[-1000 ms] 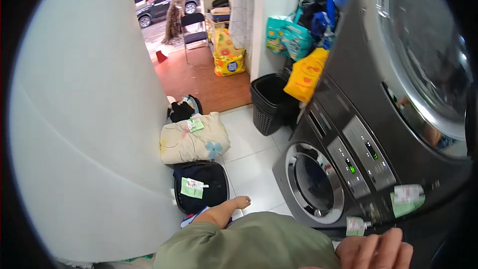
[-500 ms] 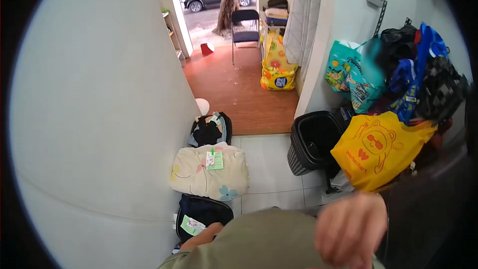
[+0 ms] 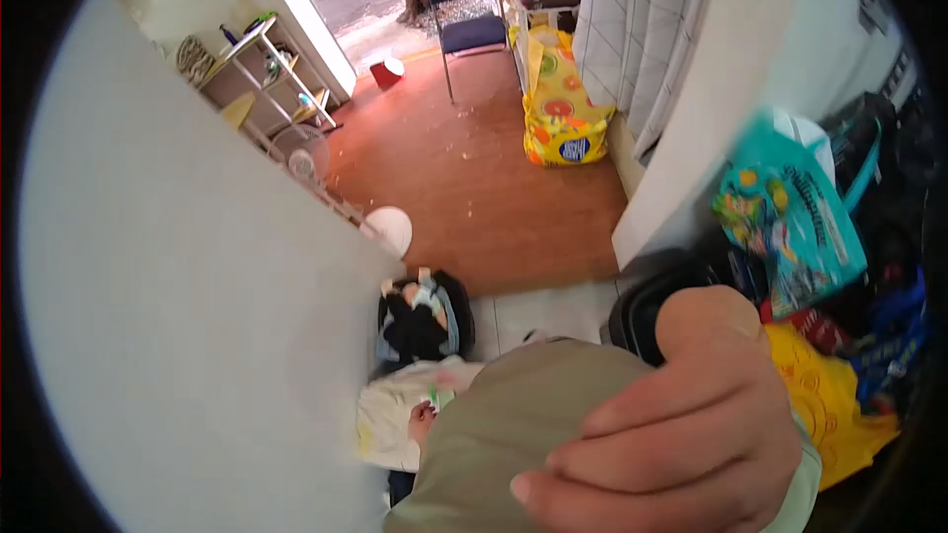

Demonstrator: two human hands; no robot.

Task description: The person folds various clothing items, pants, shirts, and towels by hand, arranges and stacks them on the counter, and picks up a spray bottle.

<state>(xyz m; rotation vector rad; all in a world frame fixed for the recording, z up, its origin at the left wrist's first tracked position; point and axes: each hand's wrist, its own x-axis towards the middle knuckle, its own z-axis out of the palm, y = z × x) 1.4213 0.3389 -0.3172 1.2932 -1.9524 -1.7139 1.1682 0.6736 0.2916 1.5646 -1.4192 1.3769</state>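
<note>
Head view: right hand is clenched on olive cloth, low in frame, close to the body. It looks soft, light and limp, so a bunched handful should hold it best. Left hand is out of sight. Cream bundle lies on the floor below.

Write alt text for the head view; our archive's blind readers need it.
A right hand grips olive-green fabric close to the camera. Below lie a cream bundle and a black bag on white tiles; a yellow bag and a teal bag hang at right.
</note>
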